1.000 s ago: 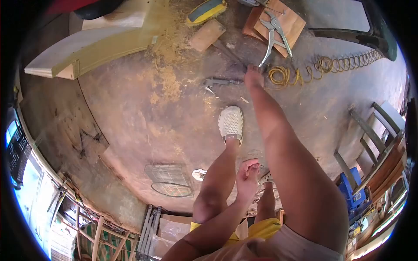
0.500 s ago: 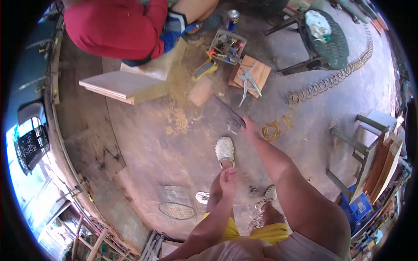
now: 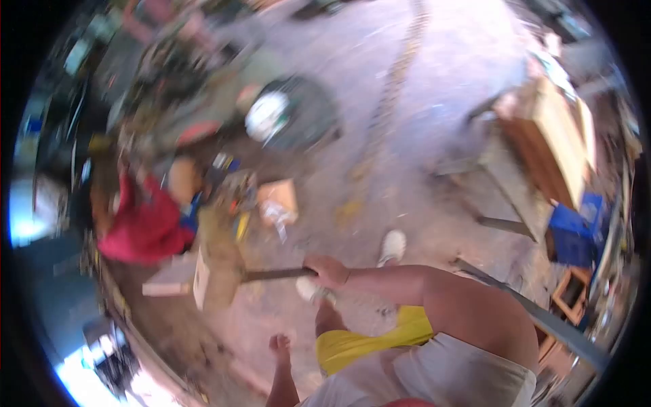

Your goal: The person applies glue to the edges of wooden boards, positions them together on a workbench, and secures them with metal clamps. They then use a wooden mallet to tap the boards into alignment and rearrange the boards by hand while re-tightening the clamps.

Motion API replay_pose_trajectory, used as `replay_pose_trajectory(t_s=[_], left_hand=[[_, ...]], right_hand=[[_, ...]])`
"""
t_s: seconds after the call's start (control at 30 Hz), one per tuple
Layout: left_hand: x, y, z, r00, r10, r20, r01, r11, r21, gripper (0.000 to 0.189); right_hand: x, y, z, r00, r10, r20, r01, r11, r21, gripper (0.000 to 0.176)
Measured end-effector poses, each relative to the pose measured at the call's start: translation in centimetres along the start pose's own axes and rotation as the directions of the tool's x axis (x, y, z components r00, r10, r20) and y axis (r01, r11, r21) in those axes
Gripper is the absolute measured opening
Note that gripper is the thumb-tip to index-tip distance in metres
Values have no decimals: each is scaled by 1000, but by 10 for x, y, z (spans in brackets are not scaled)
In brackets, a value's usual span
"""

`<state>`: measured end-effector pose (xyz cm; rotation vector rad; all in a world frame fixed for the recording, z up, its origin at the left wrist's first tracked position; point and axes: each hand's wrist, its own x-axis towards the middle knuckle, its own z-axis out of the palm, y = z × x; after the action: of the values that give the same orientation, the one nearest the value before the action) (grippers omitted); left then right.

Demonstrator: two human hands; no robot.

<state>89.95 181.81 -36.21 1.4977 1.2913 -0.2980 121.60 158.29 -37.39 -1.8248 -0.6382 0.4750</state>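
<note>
My right hand is closed round the dark handle of a wooden mallet. Its big tan head, with a pale end face, points left and is lifted off the floor. Lower down, my left hand hangs at my side with its fingers curled in, and nothing shows in it. Locking pliers lie on a piece of wood beyond the mallet. Motion blurs much of the view.
A person in a red shirt crouches at the left beside a pale board. Farther off stands a dark green chair with a white bundle. A coiled hose crosses the floor. At right are wooden boards and a blue box.
My view has swung to the right. The mallet has come up from the floor nearer to me in my right hand. My left hand has moved away from my leg, out to the left.
</note>
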Motion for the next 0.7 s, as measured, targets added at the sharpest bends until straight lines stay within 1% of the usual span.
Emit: replay_pose_trajectory(t_s=[0.03, 0.1, 0.13, 0.17, 0.23, 0.3, 0.37, 0.43, 0.5, 0.53, 0.57, 0.6, 0.63, 0.67, 0.7], left_hand=[[-3, 24, 23, 998, 48, 29, -49, 998, 41, 21], [-7, 87, 74, 968, 106, 228, -118, 992, 37, 24], [-7, 125, 106, 941, 154, 303, -177, 983, 51, 24], [-9, 159, 137, 916, 193, 352, -232, 970, 73, 25], [-16, 213, 179, 879, 237, 413, -304, 947, 104, 25], [-10, 265, 224, 872, 255, 417, -310, 948, 69, 27], [4, 308, 252, 871, 263, 416, -327, 941, 90, 26], [23, 343, 276, 866, 246, 435, -352, 919, 179, 26], [54, 376, 300, 854, 225, 469, -400, 861, 315, 26], [72, 397, 317, 841, 216, 495, -439, 808, 394, 26], [95, 424, 338, 824, 220, 522, -491, 737, 464, 26], [120, 456, 361, 792, 237, 563, -565, 634, 528, 26], [145, 496, 390, 719, 256, 646, -677, 469, 568, 26], [168, 545, 424, 582, 294, 759, -813, 221, 538, 26], [192, 594, 464, 220, 309, 925, -909, -281, 309, 26]], right_hand=[[-6, -18, -68, 996, 16, -89, -22, 998, -67, 23], [-23, -68, -187, 970, 242, -17, -235, 954, 184, 26], [-29, -76, -236, 974, 221, -51, -212, 967, 144, 35], [-37, -78, -282, 965, 225, -132, -209, 970, 122, 35], [-46, -77, -355, 916, 252, -313, -280, 959, -46, 37], [-59, -64, -430, 811, 325, -486, -353, 935, 38, 46], [-85, -62, -500, 728, 430, -535, -456, 885, 91, 47], [-108, -55, -558, 617, 567, -545, -494, 819, 292, 41], [-126, -33, -607, 511, 682, -524, -431, 730, 530, 33], [-134, -37, -633, 463, 688, -559, -408, 725, 555, 31], [-141, -42, -659, 416, 694, -588, -380, 720, 581, 29], [-145, -36, -684, 356, 721, -595, -357, 693, 626, 29], [-153, -29, -706, 291, 743, -602, -328, 669, 667, 29], [-163, -22, -728, 237, 749, -619, -296, 662, 688, 29], [-172, -17, -746, 188, 760, -623, -270, 650, 711, 28]])
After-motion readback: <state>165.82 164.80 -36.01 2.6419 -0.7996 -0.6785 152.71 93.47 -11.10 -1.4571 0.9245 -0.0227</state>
